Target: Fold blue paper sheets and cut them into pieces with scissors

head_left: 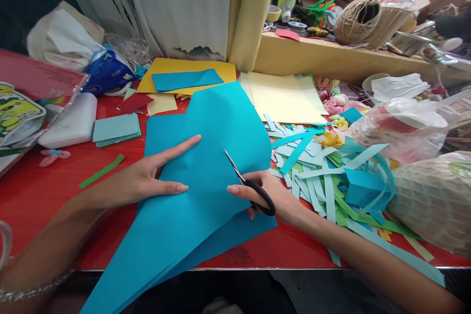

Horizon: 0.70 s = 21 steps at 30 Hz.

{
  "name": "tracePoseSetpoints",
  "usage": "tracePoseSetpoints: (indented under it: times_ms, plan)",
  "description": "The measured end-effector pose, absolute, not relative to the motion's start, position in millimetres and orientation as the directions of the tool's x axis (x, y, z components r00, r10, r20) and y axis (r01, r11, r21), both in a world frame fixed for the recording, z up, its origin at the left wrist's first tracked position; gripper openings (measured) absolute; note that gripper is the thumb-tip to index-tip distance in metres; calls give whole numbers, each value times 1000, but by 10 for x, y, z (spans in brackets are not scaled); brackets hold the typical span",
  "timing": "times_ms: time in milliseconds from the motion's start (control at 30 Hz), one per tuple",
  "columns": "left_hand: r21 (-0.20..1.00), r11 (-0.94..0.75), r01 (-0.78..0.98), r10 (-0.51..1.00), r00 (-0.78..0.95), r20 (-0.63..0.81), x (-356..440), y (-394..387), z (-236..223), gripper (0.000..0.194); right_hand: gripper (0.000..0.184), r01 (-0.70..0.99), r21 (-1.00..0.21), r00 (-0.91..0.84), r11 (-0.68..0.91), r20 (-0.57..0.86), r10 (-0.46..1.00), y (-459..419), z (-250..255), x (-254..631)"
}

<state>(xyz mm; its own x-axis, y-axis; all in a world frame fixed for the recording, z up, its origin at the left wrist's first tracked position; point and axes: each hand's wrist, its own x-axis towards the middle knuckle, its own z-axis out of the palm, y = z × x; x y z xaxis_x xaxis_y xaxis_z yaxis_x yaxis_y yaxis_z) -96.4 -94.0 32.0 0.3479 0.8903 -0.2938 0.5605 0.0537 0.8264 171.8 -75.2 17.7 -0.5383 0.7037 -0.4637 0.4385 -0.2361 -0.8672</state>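
A large sheet of blue paper [206,201], folded or layered, lies across the front middle and hangs over the near edge. My left hand [147,176] holds its left side, thumb and index finger stretched apart on top; the other fingers are hidden. In my right hand [268,191] is a pair of scissors [259,194] with black handles, its blades nearly together and pointing up and left above the paper. The right thumb lies over the paper, with fingertips below its edge. Another blue layer [239,230] shows underneath.
Paper strips [312,181] in light blue and green pile up on the right, beside plastic bags [405,122]. Light blue cards [116,128] and a green strip [101,170] lie left on the red table [33,201]. Cream sheets [283,98] lie behind; twine [358,19] sits on a ledge.
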Motion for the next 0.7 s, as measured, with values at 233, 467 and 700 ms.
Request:
tracePoseSetpoints:
  times_ms: [233, 467, 700]
  plan:
    - [770, 41, 637, 858, 372, -354, -873, -969, 432, 84, 44, 422, -876, -559, -234, -454, 694, -740, 193, 1734]
    - [774, 81, 627, 864, 343, -369, -846, -988, 402, 83, 45, 426, -886, -567, -181, -418, 710, -752, 183, 1738]
    - [779, 72, 623, 868, 345, -356, -843, -1008, 394, 80, 49, 433, -893, -551, -124, -372, 747, -758, 147, 1715]
